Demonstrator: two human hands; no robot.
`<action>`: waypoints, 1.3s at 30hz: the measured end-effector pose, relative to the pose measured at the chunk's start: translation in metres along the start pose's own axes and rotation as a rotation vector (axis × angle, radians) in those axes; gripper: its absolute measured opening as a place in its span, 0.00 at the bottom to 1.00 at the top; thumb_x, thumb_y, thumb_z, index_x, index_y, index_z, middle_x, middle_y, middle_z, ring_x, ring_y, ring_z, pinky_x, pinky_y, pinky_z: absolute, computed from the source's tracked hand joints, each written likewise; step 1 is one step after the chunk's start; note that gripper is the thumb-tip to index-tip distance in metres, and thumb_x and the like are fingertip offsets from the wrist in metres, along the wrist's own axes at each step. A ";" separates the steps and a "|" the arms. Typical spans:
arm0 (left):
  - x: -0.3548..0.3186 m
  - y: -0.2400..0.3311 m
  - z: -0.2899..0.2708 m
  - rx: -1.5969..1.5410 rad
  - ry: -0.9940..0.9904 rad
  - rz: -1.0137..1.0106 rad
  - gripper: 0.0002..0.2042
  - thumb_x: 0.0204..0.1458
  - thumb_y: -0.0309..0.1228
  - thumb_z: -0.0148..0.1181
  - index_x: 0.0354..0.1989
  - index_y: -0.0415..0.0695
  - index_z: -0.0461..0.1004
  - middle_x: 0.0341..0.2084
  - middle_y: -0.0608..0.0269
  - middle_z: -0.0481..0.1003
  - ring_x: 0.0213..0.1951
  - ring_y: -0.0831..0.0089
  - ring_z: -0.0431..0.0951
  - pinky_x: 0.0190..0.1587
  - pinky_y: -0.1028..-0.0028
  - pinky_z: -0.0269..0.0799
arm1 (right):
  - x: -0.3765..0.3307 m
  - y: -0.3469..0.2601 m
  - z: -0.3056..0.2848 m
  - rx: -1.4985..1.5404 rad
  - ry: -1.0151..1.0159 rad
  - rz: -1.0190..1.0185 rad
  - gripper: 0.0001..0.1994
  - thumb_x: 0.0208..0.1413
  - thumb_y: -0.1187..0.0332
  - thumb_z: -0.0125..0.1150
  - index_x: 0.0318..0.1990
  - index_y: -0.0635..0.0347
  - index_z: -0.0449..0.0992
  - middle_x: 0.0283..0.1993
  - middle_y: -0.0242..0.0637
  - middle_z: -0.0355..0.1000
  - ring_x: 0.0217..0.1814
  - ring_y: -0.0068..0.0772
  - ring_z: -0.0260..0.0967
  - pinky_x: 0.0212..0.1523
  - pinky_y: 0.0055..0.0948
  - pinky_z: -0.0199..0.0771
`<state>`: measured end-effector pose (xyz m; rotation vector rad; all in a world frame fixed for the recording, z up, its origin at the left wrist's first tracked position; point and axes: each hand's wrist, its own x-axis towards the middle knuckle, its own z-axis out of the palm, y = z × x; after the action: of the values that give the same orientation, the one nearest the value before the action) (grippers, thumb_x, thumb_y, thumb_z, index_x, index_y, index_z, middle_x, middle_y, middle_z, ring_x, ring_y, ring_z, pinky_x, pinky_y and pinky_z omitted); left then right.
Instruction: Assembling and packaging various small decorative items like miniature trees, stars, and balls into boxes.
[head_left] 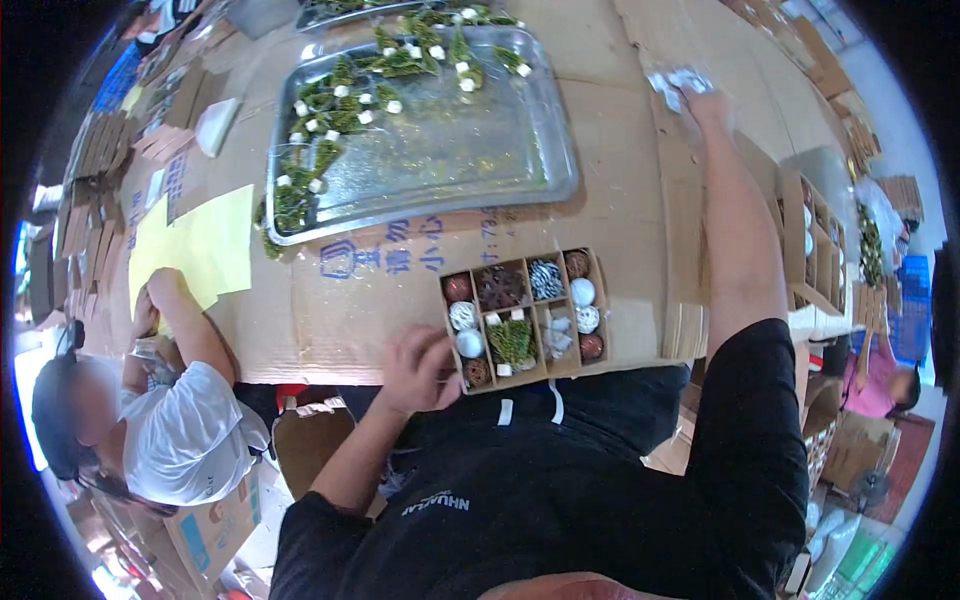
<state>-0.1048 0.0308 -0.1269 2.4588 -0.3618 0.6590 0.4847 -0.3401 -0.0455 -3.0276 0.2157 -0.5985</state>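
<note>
A divided cardboard box (545,376) lies at the table's near edge. Its compartments hold dark red, white and brown balls, a dark brown star-like ornament (502,287), a black-and-white patterned ball (546,280), a green sprig with white cubes (512,342) and small whitish pieces (557,333). Beside the box's left wall is my left hand (418,368), fingers bent and blurred; whether they touch the box is unclear. My right arm stretches to the far right, where my right hand (704,108) is at a cluster of shiny whitish pieces (678,82). Its fingers are smeared.
A metal tray (430,140) holds several green sprigs with white cubes. Yellow sheets (215,245) lie at left, near a seated co-worker (190,430) in white. Another divided box (815,245) stands at right. Stacked cardboard pieces (95,165) line the far left.
</note>
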 end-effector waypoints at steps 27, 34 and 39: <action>-0.006 -0.010 0.009 0.124 0.065 0.154 0.46 0.48 0.70 0.53 0.63 0.41 0.66 0.55 0.47 0.68 0.54 0.50 0.69 0.55 0.55 0.66 | 0.040 0.024 0.039 -0.120 -0.422 -0.439 0.25 0.53 0.45 0.60 0.44 0.60 0.82 0.48 0.48 0.79 0.50 0.49 0.77 0.52 0.45 0.75; -0.015 -0.001 -0.018 0.094 0.061 0.024 0.42 0.47 0.68 0.58 0.62 0.46 0.68 0.57 0.49 0.67 0.54 0.50 0.68 0.58 0.52 0.63 | -0.014 -0.060 0.036 0.299 -0.020 -0.324 0.20 0.54 0.56 0.63 0.44 0.65 0.82 0.44 0.55 0.79 0.45 0.51 0.80 0.45 0.44 0.77; 0.031 0.037 -0.023 0.000 -0.043 0.134 0.28 0.49 0.49 0.66 0.57 0.48 0.74 0.55 0.53 0.71 0.55 0.53 0.71 0.56 0.54 0.66 | 0.003 -0.022 0.020 0.184 -0.094 -0.407 0.20 0.51 0.55 0.68 0.46 0.59 0.83 0.42 0.47 0.81 0.44 0.40 0.80 0.45 0.38 0.78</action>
<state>-0.1017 0.0110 -0.0776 2.4682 -0.5478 0.6614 0.4983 -0.3183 -0.0615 -2.9180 -0.4444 -0.4614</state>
